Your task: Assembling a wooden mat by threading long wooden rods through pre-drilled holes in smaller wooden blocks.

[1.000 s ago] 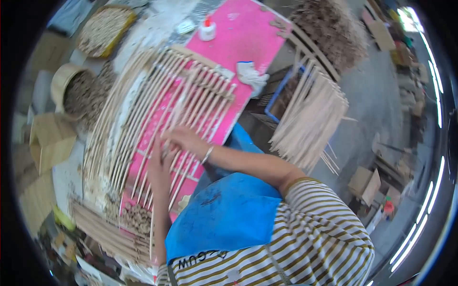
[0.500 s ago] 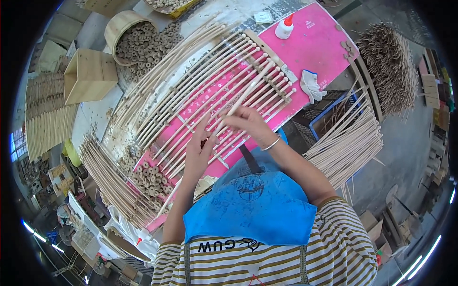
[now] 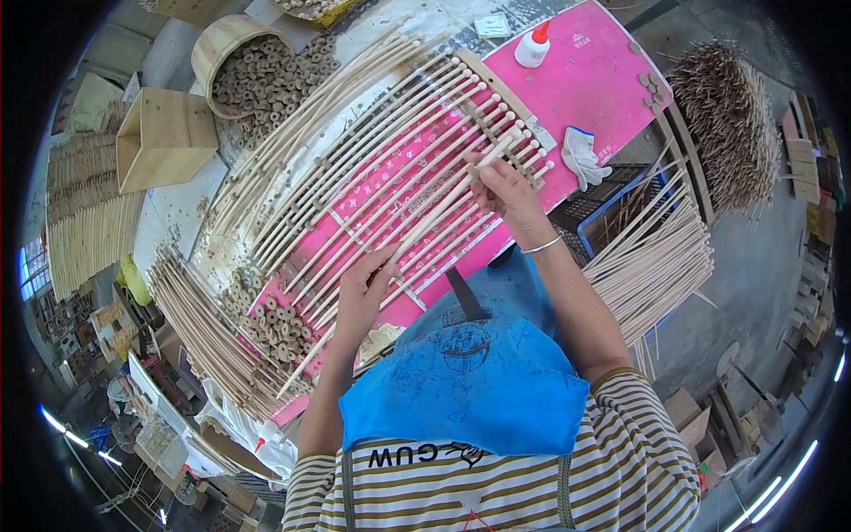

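On the pink worktop (image 3: pixel 612 80), mid-surface: one pale wooden rod (image 3: pixel 425 226), long axis running diagonally from near-left edge to far-right corner, knobbed end far-right.
Right hand (image 3: pixel 501 186): fingers pinched shut on the rod's far end. Left hand (image 3: pixel 363 293): fingers closed round its near part.
Row of like rods (image 3: pixel 355 168) lies parallel beside it, far side.
Change since half a second ago: hands have spread apart along the rod; right hand moved toward far-right edge.
White glue bottle (image 3: pixel 532 46), red nozzle, upright at far edge. White glove (image 3: pixel 585 155) at right edge. Small white packet (image 3: pixel 492 25) beyond far edge. Wooden rings (image 3: pixel 275 324) heaped at near-left corner.
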{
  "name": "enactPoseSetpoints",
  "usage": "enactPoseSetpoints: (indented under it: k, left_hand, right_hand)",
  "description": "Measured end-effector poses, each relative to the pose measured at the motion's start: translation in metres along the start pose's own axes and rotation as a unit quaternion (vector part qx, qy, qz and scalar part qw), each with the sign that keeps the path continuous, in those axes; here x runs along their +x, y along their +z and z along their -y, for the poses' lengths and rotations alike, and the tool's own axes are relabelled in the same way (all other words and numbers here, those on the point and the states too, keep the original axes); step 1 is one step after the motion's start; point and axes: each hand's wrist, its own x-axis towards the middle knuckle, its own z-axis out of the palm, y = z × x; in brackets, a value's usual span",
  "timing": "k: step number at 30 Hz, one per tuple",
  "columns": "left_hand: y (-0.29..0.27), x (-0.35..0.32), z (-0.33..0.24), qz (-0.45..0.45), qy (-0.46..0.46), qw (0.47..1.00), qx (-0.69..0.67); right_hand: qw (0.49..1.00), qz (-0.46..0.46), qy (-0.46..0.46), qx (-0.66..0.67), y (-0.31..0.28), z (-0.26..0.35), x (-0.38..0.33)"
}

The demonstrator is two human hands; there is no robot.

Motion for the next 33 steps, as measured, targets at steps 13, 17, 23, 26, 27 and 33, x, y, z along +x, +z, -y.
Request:
enactPoseSetpoints:
  k: [13, 17, 23, 26, 27, 33]
  left_hand:
    - [0.007, 0.018, 0.009, 0.002, -0.015, 0.999, 0.034]
    - [0.018, 0.035, 0.022, -0.024, 0.042, 0.997, 0.056]
    - [0.036, 0.087, 0.03, -0.089, 0.17, 0.956, 0.22]
    - [0.045, 0.114, 0.042, -0.129, 0.178, 0.939, 0.265]
    - [0.047, 0.122, 0.047, -0.142, 0.188, 0.925, 0.298]
    - [0.055, 0.151, 0.067, -0.165, 0.209, 0.88, 0.392]
  right_hand:
    - [0.999, -0.016, 0.017, 0.047, -0.022, -0.016, 0.008]
    - [0.999, -0.034, -0.003, -0.004, -0.043, -0.035, 0.023]
    - [0.989, -0.141, -0.044, 0.007, -0.06, -0.035, 0.033]
    - [0.99, -0.139, -0.028, -0.012, -0.068, -0.037, 0.03]
    - [0.991, -0.131, -0.022, -0.015, -0.07, -0.037, 0.028]
    - [0.991, -0.136, -0.004, -0.018, -0.08, -0.044, 0.027]
